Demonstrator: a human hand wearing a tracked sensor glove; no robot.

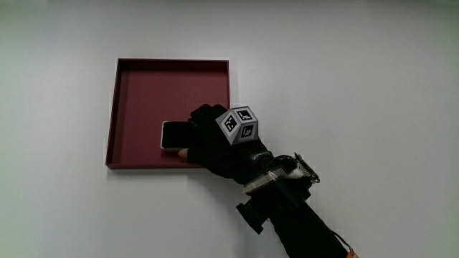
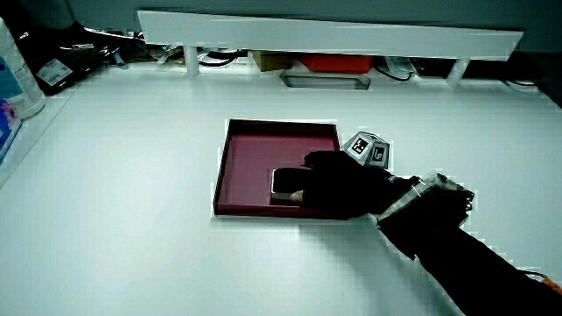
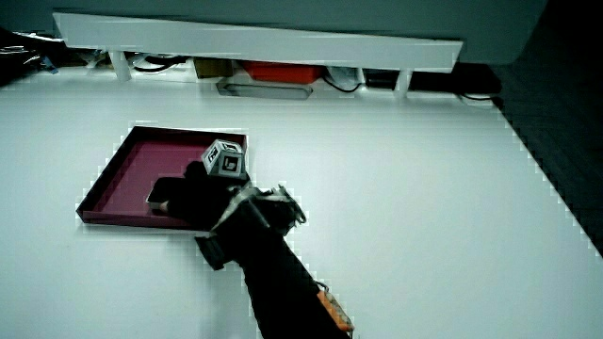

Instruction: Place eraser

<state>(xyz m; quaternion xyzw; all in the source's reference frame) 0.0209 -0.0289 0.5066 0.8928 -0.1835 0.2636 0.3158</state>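
Note:
A dark eraser [image 1: 172,135] with a pale edge lies inside the dark red square tray [image 1: 158,89], close to the tray wall nearest the person. The gloved hand [image 1: 208,140] reaches over that wall, its fingers curled around the eraser's end and covering part of it. A bare fingertip shows at the eraser's near edge. The patterned cube [image 1: 239,124] sits on the hand's back. In both side views the eraser [image 2: 285,182] [image 3: 162,195] rests low in the tray [image 2: 272,140] [image 3: 141,160] under the hand [image 2: 338,184] [image 3: 203,198].
A low white partition [image 2: 325,31] runs along the table's end farthest from the person, with an orange item [image 2: 329,63] and cables under it. A white bottle [image 2: 13,70] stands at the table's edge. The forearm [image 1: 301,222] stretches from the tray toward the person.

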